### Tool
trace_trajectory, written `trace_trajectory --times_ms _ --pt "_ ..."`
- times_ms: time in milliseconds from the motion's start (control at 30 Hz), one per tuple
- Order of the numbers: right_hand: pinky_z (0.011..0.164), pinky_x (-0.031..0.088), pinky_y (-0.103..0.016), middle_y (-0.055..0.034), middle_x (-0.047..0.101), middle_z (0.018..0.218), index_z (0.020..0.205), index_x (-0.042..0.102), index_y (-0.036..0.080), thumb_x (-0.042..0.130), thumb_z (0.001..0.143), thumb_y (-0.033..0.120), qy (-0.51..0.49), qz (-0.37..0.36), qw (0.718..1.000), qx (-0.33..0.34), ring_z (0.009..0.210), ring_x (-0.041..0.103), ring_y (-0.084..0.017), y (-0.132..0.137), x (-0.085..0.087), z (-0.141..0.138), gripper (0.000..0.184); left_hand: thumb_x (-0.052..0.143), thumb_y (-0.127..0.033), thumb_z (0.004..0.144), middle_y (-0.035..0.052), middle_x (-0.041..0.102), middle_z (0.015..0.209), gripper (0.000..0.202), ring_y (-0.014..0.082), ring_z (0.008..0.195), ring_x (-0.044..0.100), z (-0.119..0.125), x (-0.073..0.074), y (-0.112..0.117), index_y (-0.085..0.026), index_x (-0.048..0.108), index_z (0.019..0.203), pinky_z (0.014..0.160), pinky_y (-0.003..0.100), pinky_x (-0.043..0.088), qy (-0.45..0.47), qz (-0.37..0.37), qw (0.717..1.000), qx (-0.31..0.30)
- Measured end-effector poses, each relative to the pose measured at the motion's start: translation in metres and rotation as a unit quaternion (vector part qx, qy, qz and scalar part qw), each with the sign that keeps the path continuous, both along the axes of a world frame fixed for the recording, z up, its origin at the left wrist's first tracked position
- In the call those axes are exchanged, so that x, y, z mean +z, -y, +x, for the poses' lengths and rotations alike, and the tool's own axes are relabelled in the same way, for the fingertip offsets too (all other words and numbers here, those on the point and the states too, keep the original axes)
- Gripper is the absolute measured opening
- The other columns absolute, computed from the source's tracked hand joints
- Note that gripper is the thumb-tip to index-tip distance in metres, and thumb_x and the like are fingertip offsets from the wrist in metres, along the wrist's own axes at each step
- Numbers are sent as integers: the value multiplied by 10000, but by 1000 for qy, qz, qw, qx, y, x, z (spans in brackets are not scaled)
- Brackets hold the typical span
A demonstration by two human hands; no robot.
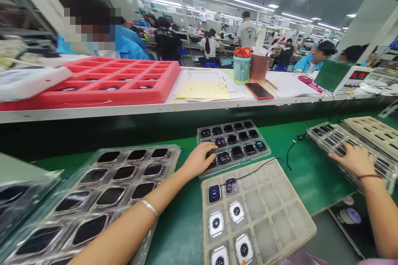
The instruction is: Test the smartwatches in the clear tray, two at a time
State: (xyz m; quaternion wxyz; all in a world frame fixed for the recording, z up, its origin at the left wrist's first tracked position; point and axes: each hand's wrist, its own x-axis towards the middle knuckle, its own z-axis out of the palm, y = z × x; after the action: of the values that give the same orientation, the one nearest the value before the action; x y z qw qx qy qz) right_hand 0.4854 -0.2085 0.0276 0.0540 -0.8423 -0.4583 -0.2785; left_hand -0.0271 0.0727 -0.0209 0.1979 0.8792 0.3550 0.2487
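Note:
My left hand [200,159] is at the left edge of a clear plastic tray [265,153], thumb and forefinger curled over a smartwatch [212,160] that they partly cover. Several other square black-faced watches fill this tray, some with lit screens. My right hand [356,159] rests with fingers apart on another clear tray [314,132], which has a few dark watch faces at its far end. Between my arms lies a beige tray [276,211]. It bears two face-up watches with lit screens and several white-backed ones lying face down. A thin black cable [258,169] crosses it.
At left a large clear tray [177,153] holds several dark-screened watches. Beige trays [370,126] lie at far right. The raised shelf bears a red foam tray [164,91], papers [202,90], a phone [259,91], cups and a power supply [351,78]. Co-workers sit beyond.

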Motion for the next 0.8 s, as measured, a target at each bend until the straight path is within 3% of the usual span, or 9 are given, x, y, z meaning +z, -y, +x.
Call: trace_trajectory --times_ms 100,200,267,367,500,600,700,800 --pt "710 377 -641 -229 662 905 1154 611 241 554 648 755 53 -27 997 54 856 596 -487 2 6 -25 723 506 -294 796 68 662 1090 267 234 1074 593 1 4 0 -206 667 990 1006 423 437 64 -31 997 20" --pt "812 338 -656 -190 675 968 1291 496 316 573 679 716 58 -38 982 175 940 566 -467 -7 19 -65 735 572 -295 758 48 670 1033 224 223 1012 608 1 4 -3 -222 684 938 947 395 471 168 -95 977 87" --pt "828 368 -605 -167 666 1025 1346 438 314 603 712 646 17 -75 960 271 959 567 -425 -26 29 -98 734 579 -317 768 55 658 1055 236 220 997 605 0 3 -7 -222 683 957 892 376 493 227 -125 955 144" --pt "935 336 -577 -147 622 1152 1359 435 263 651 722 573 -29 -103 919 378 1050 530 -380 -75 38 -150 741 494 -359 844 77 636 1121 300 216 1028 592 -5 1 -14 -208 648 1052 889 374 488 272 -125 931 210" --pt "977 343 -513 -151 596 1185 1340 485 183 736 665 514 -91 -150 853 491 1087 494 -343 -153 26 -207 793 423 -368 889 94 628 1160 332 213 1052 587 -14 1 -22 -187 613 1093 894 378 485 319 -116 906 252" --pt "1000 331 -504 -149 590 1200 1361 471 182 761 636 506 -138 -169 808 548 1119 474 -338 -198 9 -233 846 449 -342 879 95 644 1125 304 209 1039 596 -17 4 -23 -177 619 1069 906 378 479 328 -102 906 246" --pt "1033 301 -519 -146 572 1248 1386 446 193 743 623 580 -177 -212 773 571 1190 436 -347 -220 -6 -244 905 497 -292 847 91 653 1101 250 208 1026 604 -16 6 -20 -182 646 1015 903 374 481 314 -89 922 210" --pt "1062 267 -534 -143 519 1344 1404 424 210 687 675 617 -198 -237 771 558 1287 360 -352 -221 -16 -250 875 556 -237 797 65 664 1089 194 212 1051 598 -12 8 -13 -208 682 941 947 387 461 286 -83 943 151"
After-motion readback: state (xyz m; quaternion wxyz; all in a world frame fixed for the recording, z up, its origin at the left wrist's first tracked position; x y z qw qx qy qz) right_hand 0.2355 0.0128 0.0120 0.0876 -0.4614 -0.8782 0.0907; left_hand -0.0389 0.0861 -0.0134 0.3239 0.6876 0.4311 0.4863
